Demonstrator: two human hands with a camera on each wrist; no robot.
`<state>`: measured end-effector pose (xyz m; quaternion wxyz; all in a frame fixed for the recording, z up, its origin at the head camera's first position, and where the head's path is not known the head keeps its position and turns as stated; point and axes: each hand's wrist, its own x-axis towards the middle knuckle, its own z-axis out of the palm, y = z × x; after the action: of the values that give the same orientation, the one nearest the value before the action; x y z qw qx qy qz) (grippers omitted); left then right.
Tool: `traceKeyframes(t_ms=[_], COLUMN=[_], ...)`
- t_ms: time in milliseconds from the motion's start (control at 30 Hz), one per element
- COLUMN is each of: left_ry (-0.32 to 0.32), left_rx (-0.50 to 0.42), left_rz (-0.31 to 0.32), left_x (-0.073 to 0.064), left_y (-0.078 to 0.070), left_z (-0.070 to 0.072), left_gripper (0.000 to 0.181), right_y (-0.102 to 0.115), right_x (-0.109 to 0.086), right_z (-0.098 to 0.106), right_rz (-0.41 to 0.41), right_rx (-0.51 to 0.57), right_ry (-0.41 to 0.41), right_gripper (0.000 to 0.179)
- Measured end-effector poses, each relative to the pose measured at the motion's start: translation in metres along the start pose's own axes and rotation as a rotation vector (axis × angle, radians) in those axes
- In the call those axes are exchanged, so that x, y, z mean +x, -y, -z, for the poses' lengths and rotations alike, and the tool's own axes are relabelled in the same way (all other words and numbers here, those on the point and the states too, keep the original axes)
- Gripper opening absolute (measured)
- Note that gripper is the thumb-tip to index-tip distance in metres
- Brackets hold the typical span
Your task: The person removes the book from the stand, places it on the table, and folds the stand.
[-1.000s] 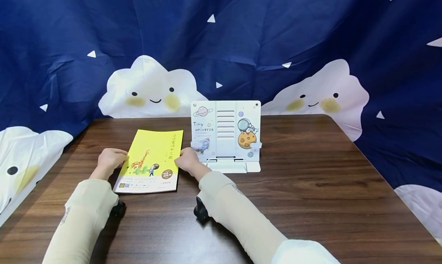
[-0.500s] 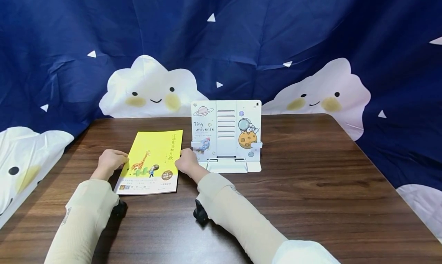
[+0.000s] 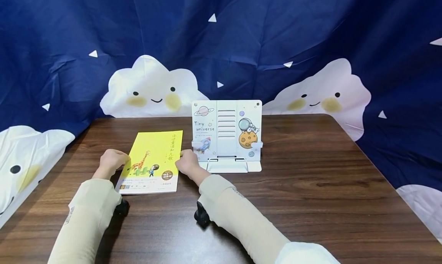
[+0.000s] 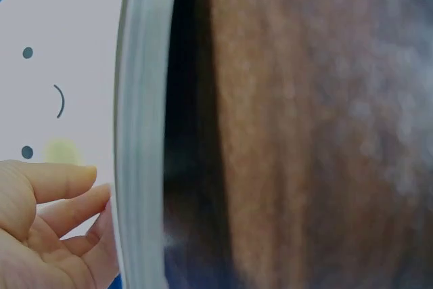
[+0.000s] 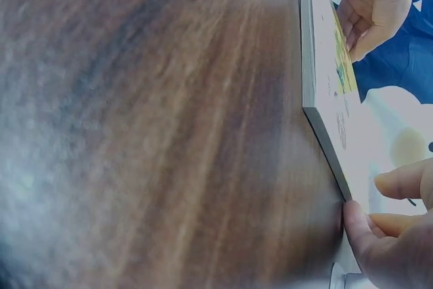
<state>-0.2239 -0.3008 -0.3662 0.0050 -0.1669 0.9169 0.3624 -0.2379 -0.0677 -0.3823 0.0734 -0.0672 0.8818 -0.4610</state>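
Observation:
A thin paperback book (image 3: 155, 152) with a yellow cover, a giraffe and a child drawn on it, lies at the left of the table. My left hand (image 3: 112, 162) holds its left edge, fingers bent at the border. My right hand (image 3: 188, 162) grips the opposite edge, its thumb against the book's side in the right wrist view. The pages' thick edge (image 4: 142, 126) shows in the left wrist view, beside the left hand's fingertips. Right of the book stands a white book stand (image 3: 226, 133) with planet, rocket and astronaut drawings.
The dark wooden table (image 3: 310, 202) spreads to the right and in front. Behind it hangs a blue curtain (image 3: 241, 37) with smiling white clouds. The book stand's wire rest (image 3: 227, 165) sits close to my right hand.
The book's far edge has come down slightly and the dark strip under its right side has narrowed. Both hands stay at its edges; the book stand keeps its place.

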Motion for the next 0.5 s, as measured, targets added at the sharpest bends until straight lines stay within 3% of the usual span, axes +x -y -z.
traceKeyframes(t_ms=[167, 367, 500], left_ry=[-0.007, -0.040, -0.050], left_rx=[-0.026, -0.066, 0.004], left_rz=[0.043, 0.049, 0.023], left_x=[0.006, 0.045, 0.051], left_y=[0.004, 0.045, 0.050], left_z=[-0.003, -0.018, -0.020], left_gripper=[0.024, 0.033, 0.034], right_y=[0.000, 0.005, 0.009], right_x=[-0.001, -0.007, -0.010], right_z=[0.002, 0.008, 0.015], right_rz=[-0.013, 0.008, 0.047], right_rx=[0.042, 0.064, 0.046], right_ry=[0.014, 0.070, 0.080], right_gripper=[0.039, 0.038, 0.045])
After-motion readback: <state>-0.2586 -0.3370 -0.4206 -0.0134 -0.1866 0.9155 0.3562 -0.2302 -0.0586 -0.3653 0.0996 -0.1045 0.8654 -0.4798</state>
